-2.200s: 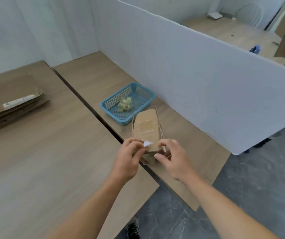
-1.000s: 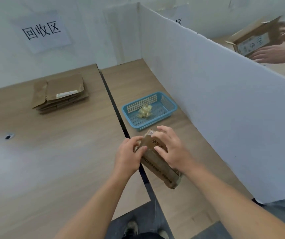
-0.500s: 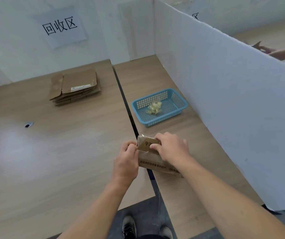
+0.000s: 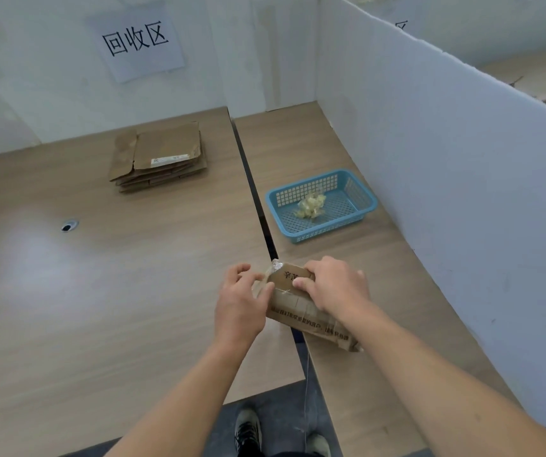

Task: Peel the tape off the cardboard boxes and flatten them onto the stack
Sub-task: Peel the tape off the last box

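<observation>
Pinching tape (image 4: 259,286) on the cardboard box (image 4: 298,307) is the left grip (image 4: 241,303); just beside it, the right grip (image 4: 335,288) clasps the box.

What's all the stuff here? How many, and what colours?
tables: two, light wood, side by side
cardboard box: one, brown, near edge, where the tables meet
tape: one clear crinkled bit, box's far corner
stack of flattened boxes: one, brown, far on left table
basket: one, blue, right table
tape scraps: one yellowish clump, inside basket
sign: one, white with black characters, back wall
divider: one, white, along right table
cable hole: one, dark, left table
shoes: two, dark, floor below
left hand: one, grips box's left end
right hand: one, grips box's top
</observation>
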